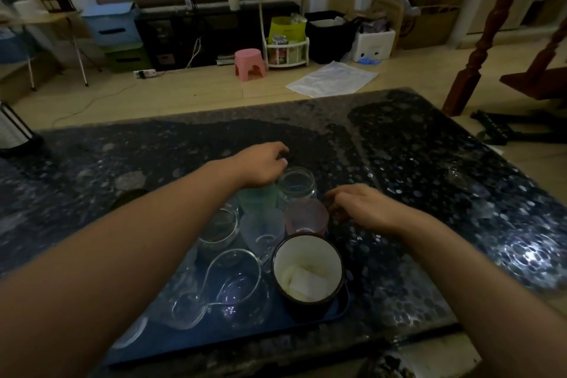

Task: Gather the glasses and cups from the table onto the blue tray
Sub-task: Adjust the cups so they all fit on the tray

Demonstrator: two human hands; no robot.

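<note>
The left hand (264, 167) hangs nearest the upright glass jar (297, 186), fingers curled apart above its rim; the right hand (365, 209) (fingers spread, empty) flanks the pink cup (305, 218).

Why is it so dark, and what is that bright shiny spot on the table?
In the head view the room is dim, so the clear glasses on the blue tray look faint. The bright spot is glare, light bouncing off the glossy table. The wide lens bends the table's edges, and the left hand and right hand look slightly blurred.
</note>
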